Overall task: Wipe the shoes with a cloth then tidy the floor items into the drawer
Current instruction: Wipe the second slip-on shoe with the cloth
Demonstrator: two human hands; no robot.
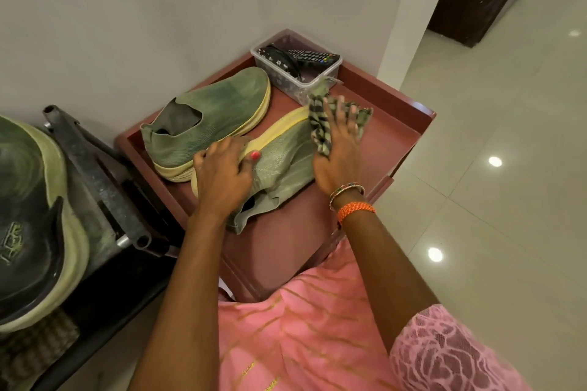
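On the red-brown tray top [390, 127] of the small stand by the wall, two green shoes lie side by side; the far shoe [219, 114] stands upright on its yellow sole, close to the wall, and the near shoe [286, 155] is turned on its side so that its upper faces up, I think so that the cloth can reach it. The left hand [222, 174] curls over the sole edge near the heel of the near shoe, fingers on the far side and thumb on the upper; this grip seems meant to keep the shoe from sliding while it is rubbed. The right hand [336, 149] lies flat with fingers spread and straight, and it presses a striped cloth [320, 127] against the toe part of the same shoe; the cloth is under the palm and fingers, not pinched, which suits a wiping stroke. At the far right corner of the tray stands a clear plastic box [292, 86], touching or almost touching the cloth; it holds a remote control [314, 55] and a dark patterned item that I cannot identify. To the left, a large dusty green object [35, 219] sits on a dark frame [95, 181]; I cannot tell what it is. No drawer shows in this view; the wiping step appears to be in progress, and the tidying is not yet begun.
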